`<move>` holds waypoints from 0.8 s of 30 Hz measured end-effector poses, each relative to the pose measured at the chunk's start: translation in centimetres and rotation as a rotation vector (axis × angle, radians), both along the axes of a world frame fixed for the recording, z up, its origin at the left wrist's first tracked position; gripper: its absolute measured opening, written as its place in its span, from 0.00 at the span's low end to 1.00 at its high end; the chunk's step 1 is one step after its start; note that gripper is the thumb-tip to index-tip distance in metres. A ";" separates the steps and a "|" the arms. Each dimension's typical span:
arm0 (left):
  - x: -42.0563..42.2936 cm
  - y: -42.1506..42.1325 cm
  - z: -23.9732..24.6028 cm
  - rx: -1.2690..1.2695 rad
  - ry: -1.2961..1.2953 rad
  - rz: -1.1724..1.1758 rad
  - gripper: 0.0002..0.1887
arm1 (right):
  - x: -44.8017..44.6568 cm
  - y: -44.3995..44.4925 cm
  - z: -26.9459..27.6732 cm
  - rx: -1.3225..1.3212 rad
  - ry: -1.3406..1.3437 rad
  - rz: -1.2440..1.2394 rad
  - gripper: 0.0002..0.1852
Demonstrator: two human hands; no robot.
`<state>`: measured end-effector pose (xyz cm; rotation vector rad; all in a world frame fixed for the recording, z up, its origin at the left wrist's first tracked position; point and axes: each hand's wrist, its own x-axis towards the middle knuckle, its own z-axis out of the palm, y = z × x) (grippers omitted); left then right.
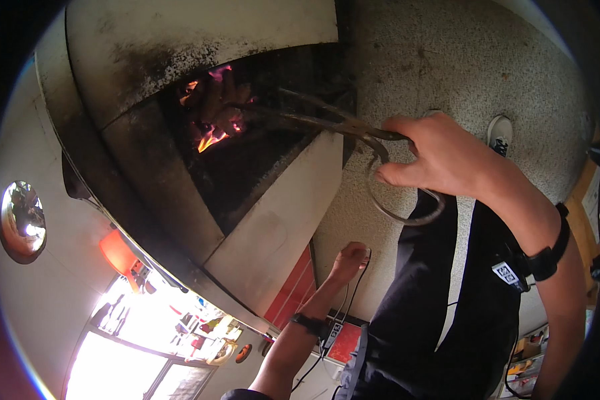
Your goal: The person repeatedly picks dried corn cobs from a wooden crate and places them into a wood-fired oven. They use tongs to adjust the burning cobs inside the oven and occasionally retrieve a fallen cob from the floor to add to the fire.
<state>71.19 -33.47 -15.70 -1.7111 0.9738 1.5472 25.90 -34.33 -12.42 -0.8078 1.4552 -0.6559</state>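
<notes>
My right hand [442,152] grips the handles of long metal fire tongs [330,122], dark with soot. A curled loop of the handle hangs below the fingers. The tongs' arms reach through the opening of a firebox [260,180] towards burning chunks of fuel [220,105]. Whether their tips hold a chunk is hard to see in the dark. Orange and pink flames [211,140] show around the chunks. My left hand [349,261] hangs apart from the firebox with its fingers curled. A thin cable runs by its fingertips; the inside of the palm is hidden.
A pale, soot-stained hood [200,45] overhangs the fire, and a light slab [285,200] edges the opening. Speckled floor [440,65] lies beside it, with a shoe [500,132] on it. Cabled devices [334,332] are strapped to both forearms. An orange scoop-like object [117,252] hangs beyond.
</notes>
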 end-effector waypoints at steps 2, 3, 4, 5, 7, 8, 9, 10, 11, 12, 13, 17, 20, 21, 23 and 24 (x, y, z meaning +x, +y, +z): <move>-0.4 0.1 0.1 0.009 0.003 0.010 0.10 | 0.7 -1.3 -1.0 0.037 -0.017 -0.034 0.33; -0.7 0.1 0.1 -0.005 0.000 0.000 0.10 | 1.2 -1.9 -1.5 0.044 -0.025 -0.061 0.32; -0.8 0.0 0.1 -0.005 0.009 -0.006 0.10 | 1.6 -2.4 -2.0 0.042 -0.054 -0.072 0.34; -1.0 -0.1 0.1 -0.002 0.029 -0.008 0.10 | 2.1 -2.8 -2.3 0.029 -0.102 -0.096 0.34; -1.1 -0.3 0.0 -0.008 0.016 -0.002 0.10 | 2.8 -3.1 -2.7 0.035 -0.191 -0.133 0.34; -1.1 -0.3 0.0 -0.012 0.017 0.002 0.10 | 3.0 -3.0 -2.8 0.048 -0.257 -0.141 0.34; -1.1 -0.3 0.0 -0.022 0.006 0.006 0.10 | 3.2 -2.8 -2.7 0.092 -0.316 -0.138 0.33; -1.0 -0.3 -0.1 -0.033 -0.003 0.012 0.10 | 3.3 -2.8 -2.5 0.152 -0.369 -0.124 0.33; -1.0 -0.2 -0.1 -0.050 -0.010 0.012 0.10 | 3.4 -2.8 -2.4 0.125 -0.394 -0.136 0.31; -0.9 -0.2 -0.1 -0.041 -0.019 0.030 0.10 | 3.7 -2.9 -2.2 0.116 -0.419 -0.138 0.29; -0.8 -0.1 -0.1 -0.039 -0.026 0.041 0.09 | 3.8 -3.0 -2.0 0.106 -0.444 -0.141 0.27; -0.5 -0.2 -0.2 0.003 -0.056 -0.025 0.11 | 5.6 -4.9 -1.7 -0.040 -0.425 -0.149 0.31; -0.6 -0.4 -0.5 -0.007 -0.056 -0.038 0.10 | 6.7 -6.5 -2.1 -0.027 -0.428 -0.160 0.33; -0.7 -0.5 -0.5 -0.032 -0.012 -0.029 0.10 | 6.9 -7.0 -2.2 -0.006 -0.455 -0.147 0.33; -0.9 -0.6 -0.7 -0.038 0.009 0.005 0.10 | 7.1 -7.6 -2.5 -0.021 -0.459 -0.149 0.33; -0.9 -0.7 -0.7 -0.056 0.023 -0.013 0.10 | 7.3 -7.6 -2.5 -0.024 -0.456 -0.166 0.33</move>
